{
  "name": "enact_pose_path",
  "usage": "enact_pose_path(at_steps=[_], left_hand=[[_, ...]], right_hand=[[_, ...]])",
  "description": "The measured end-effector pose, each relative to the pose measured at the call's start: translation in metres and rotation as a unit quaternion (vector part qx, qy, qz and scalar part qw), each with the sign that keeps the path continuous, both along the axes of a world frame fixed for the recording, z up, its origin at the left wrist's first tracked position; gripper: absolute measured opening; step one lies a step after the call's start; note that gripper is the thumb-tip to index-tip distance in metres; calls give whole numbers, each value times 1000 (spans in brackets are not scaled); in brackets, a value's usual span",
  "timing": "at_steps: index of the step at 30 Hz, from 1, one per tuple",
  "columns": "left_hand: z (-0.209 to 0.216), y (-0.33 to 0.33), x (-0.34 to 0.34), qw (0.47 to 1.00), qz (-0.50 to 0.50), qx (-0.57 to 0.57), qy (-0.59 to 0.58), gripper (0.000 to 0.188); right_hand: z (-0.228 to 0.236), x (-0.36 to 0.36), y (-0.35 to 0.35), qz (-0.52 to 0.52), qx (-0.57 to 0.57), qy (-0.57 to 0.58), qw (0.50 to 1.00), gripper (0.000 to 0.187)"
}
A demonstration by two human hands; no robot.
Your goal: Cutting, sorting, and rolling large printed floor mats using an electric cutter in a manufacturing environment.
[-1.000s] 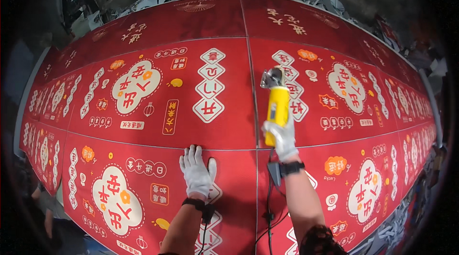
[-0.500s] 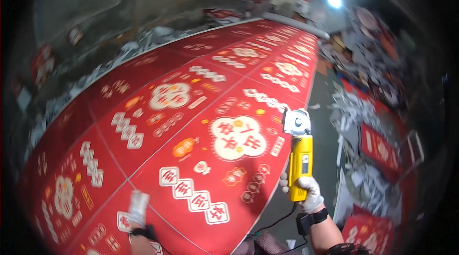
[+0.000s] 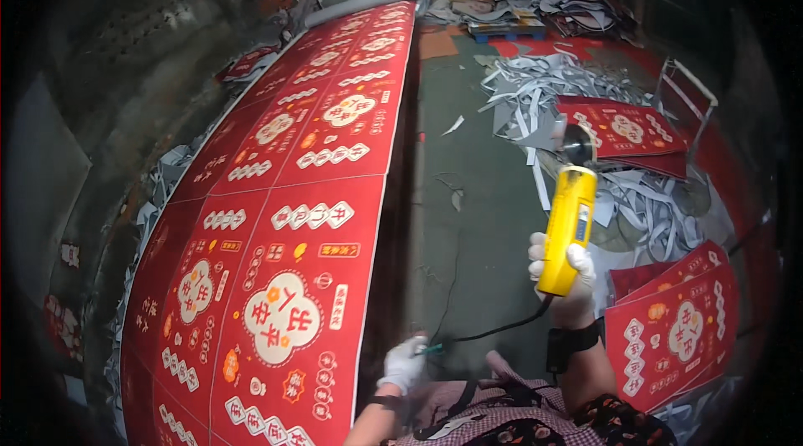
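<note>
My right hand [image 3: 574,285], in a white glove, is wrapped round the yellow body of an electric rotary cutter [image 3: 572,220]. Its round metal head points up and away, raised over the floor to the right of the table. A black power cord [image 3: 498,331] runs from the cutter's lower end leftward to my left hand [image 3: 405,364]. That hand, also white-gloved, is beside the table's right edge, its fingers closed at the cord near a small green piece. To the left lies a long red printed mat sheet [image 3: 330,187] with white and gold patterns, divided into panels by thin lines.
A grey roll [image 3: 365,5] lies across the sheet's far end. Grey offcut strips [image 3: 577,82] are heaped on the floor at right. Cut red mats [image 3: 640,132] lie among them, with more mats [image 3: 669,337] nearer me. A metal handle frame [image 3: 687,82] stands beside the heap.
My view has swung to the right. The cutter has left the sheet's edge and is now held up over the floor. My left hand has come off the sheet to the cord.
</note>
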State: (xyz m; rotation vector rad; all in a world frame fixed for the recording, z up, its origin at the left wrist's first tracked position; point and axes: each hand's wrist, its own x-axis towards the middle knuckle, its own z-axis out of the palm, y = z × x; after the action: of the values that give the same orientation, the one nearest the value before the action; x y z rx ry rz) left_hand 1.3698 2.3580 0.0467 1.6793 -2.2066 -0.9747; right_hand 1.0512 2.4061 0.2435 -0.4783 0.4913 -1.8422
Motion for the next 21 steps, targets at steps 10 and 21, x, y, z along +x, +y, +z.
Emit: enact_pose_path(at_steps=[10,21], left_hand=[[-123,-158,12,969,244,40,-18,53],[-93,-512,-144,893,27,370,254,52]], right_hand=[[-57,-155,-118,-141,51,-40,988,60],[-86,-269,-400,-73,238,-28,968,57]])
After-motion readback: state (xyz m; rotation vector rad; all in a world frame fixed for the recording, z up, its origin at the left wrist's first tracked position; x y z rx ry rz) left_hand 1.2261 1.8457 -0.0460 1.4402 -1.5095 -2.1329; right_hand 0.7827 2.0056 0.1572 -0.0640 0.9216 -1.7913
